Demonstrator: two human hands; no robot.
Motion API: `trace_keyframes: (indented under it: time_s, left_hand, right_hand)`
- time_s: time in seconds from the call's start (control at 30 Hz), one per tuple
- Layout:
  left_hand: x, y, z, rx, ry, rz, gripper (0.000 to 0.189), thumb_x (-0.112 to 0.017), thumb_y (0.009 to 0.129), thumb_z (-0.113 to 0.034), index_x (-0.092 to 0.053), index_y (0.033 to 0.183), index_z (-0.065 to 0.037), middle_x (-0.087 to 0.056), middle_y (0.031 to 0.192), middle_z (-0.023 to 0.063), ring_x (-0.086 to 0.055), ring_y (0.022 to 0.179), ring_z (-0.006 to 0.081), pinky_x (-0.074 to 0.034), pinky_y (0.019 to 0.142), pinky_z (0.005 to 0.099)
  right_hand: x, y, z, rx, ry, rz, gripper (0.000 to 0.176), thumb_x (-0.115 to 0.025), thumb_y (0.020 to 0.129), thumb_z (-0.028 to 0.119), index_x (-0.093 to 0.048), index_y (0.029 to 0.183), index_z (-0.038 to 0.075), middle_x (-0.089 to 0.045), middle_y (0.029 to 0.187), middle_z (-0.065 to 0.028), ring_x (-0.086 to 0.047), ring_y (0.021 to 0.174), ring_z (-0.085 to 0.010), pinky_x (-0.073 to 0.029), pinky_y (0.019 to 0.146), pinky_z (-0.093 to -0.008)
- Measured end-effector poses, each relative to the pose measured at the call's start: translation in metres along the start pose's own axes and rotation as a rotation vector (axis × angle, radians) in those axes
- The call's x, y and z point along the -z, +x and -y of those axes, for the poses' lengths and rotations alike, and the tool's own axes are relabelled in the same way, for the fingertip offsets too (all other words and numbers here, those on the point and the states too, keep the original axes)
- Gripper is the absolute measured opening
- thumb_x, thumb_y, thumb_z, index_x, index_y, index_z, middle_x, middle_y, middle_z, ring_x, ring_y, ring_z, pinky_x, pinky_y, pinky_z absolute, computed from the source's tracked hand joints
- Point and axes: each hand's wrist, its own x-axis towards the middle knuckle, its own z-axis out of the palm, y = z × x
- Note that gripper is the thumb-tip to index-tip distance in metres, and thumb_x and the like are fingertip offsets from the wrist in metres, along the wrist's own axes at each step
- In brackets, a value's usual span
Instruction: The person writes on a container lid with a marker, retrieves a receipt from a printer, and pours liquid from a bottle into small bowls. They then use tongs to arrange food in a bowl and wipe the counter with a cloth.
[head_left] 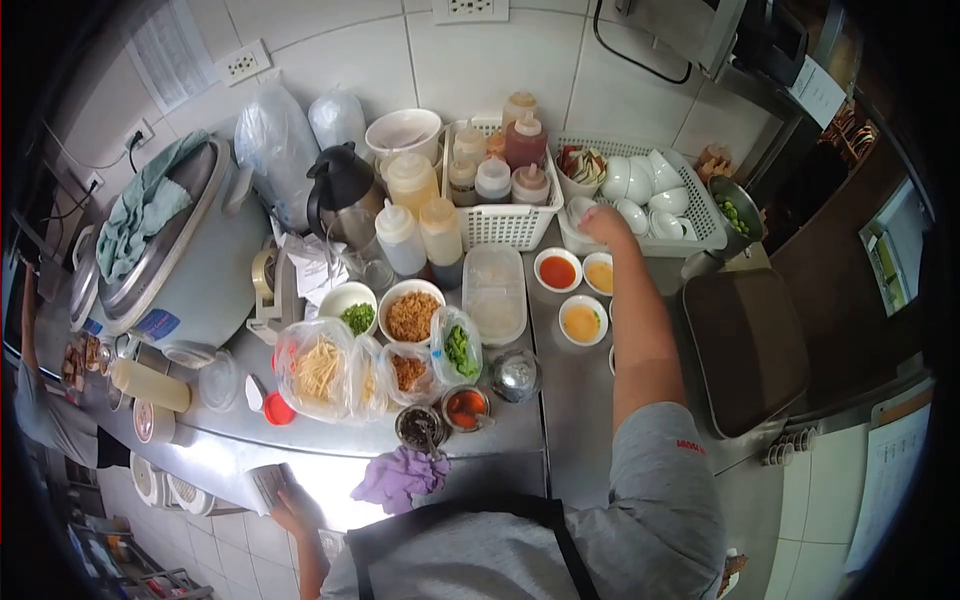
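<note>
My right hand (603, 226) reaches into the front left corner of a white basket of dishes (708, 240), its fingers closed at a small white bowl (579, 209). Under that forearm stand small white bowls of sauce: a red sauce (557, 270), a yellowish sauce (581, 322) and another yellowish sauce (599, 275) partly behind the arm. Low on the left, my left hand (294, 508) is closed on a flat, dark grey-brown rectangular object (268, 484) at the counter's front edge. A purple cloth (402, 478) lies to the right of it.
Bags of toppings (318, 372), a bowl of brown crumbs (412, 313) and jars of sauce (466, 408) fill the middle counter. Behind stand squeeze bottles (440, 230) and a thermos (345, 195). A large cooker (190, 260) is left, a dark tray (745, 350) right. Another person (55, 410) stands far left.
</note>
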Motion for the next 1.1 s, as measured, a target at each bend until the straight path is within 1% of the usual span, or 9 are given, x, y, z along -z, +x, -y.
trace_keyframes:
  time_s: [0.13,0.23,0.3,0.4,0.47,0.6,0.77,0.93,1.1]
  left_hand:
    - [0.012,0.004,-0.013,0.383,0.151,0.198,0.045,-0.036,0.086,-0.027,-0.043,0.1,0.015,-0.049,0.096,0.0263,-0.048,0.088,0.0299,-0.036,0.076,0.0355]
    - [0.001,-0.003,-0.002,0.119,-0.046,-0.076,0.047,-0.035,0.087,-0.029,-0.043,0.099,0.016,-0.049,0.097,0.0274,-0.048,0.086,0.0301,-0.037,0.076,0.0346]
    - [0.008,-0.002,-0.022,0.226,0.017,0.003,0.048,-0.035,0.087,-0.03,-0.042,0.1,0.016,-0.049,0.097,0.0273,-0.048,0.086,0.0307,-0.036,0.076,0.0344]
    - [0.0,-0.001,-0.004,0.09,-0.02,-0.041,0.047,-0.036,0.086,-0.029,-0.044,0.095,0.016,-0.051,0.09,0.0249,-0.048,0.079,0.0285,-0.037,0.071,0.0339]
    - [-0.004,-0.001,0.006,-0.065,0.008,-0.159,0.045,-0.037,0.086,-0.027,-0.049,0.082,0.016,-0.054,0.074,0.021,-0.049,0.064,0.024,-0.039,0.059,0.0332]
    - [0.004,-0.002,-0.017,0.074,0.006,-0.051,0.044,-0.038,0.086,-0.027,-0.048,0.085,0.016,-0.054,0.076,0.0207,-0.052,0.068,0.0258,-0.04,0.062,0.0336]
    - [0.002,-0.001,0.003,0.08,-0.075,-0.037,0.041,-0.039,0.086,-0.024,-0.045,0.097,0.015,-0.053,0.09,0.0224,-0.051,0.08,0.0265,-0.039,0.072,0.0337]
    - [0.005,0.002,-0.022,0.226,-0.064,0.049,0.04,-0.038,0.086,-0.023,-0.046,0.095,0.014,-0.054,0.089,0.0204,-0.052,0.08,0.0241,-0.039,0.07,0.0329]
    - [0.002,-0.002,-0.027,0.253,-0.131,-0.053,0.039,-0.037,0.086,-0.023,-0.045,0.096,0.014,-0.054,0.088,0.0181,-0.051,0.082,0.0231,-0.039,0.07,0.032]
  right_hand:
    - [-0.004,-0.014,-0.007,0.051,0.333,-0.523,0.019,-0.054,0.072,0.023,-0.057,0.079,0.006,-0.058,0.075,-0.0107,-0.055,0.069,-0.0236,-0.042,0.062,-0.0339]
    - [0.024,-0.071,0.014,0.05,0.876,-0.474,0.018,-0.05,0.077,0.022,-0.054,0.083,0.006,-0.052,0.067,0.0,-0.044,0.055,-0.0096,-0.037,0.051,-0.023]
    - [0.041,-0.142,0.034,0.102,0.96,-0.329,0.013,-0.05,0.078,0.02,-0.052,0.08,0.007,-0.048,0.065,0.0029,-0.04,0.053,-0.0068,-0.035,0.051,-0.0205]
    - [0.0,-0.229,0.028,0.109,0.504,0.006,0.013,-0.051,0.076,0.016,-0.051,0.071,0.004,-0.051,0.063,-0.0035,-0.048,0.058,-0.014,-0.038,0.054,-0.0277]
    - [-0.022,-0.263,0.039,0.165,0.266,-0.001,0.011,-0.052,0.073,0.015,-0.053,0.072,0.004,-0.054,0.068,-0.0094,-0.053,0.063,-0.0235,-0.04,0.057,-0.0328]
    - [-0.061,-0.287,0.042,0.301,-0.049,-0.034,0.013,-0.056,0.069,0.019,-0.055,0.075,0.007,-0.056,0.077,-0.0113,-0.053,0.073,-0.0293,-0.041,0.063,-0.038]
    - [-0.01,-0.245,0.065,0.299,0.185,0.194,0.029,-0.061,0.067,0.029,-0.056,0.086,0.007,-0.055,0.081,-0.0097,-0.054,0.078,-0.0255,-0.043,0.066,-0.0331]
    - [0.085,-0.106,0.127,0.424,0.34,-0.247,0.027,-0.062,0.068,0.028,-0.055,0.082,0.006,-0.057,0.071,-0.0075,-0.054,0.063,-0.0187,-0.043,0.059,-0.0283]
    - [0.102,0.075,0.162,0.133,0.367,-0.455,0.059,-0.065,0.061,0.038,-0.046,0.103,0.0,-0.054,0.092,-0.0158,-0.053,0.087,-0.0228,-0.044,0.071,-0.0297]
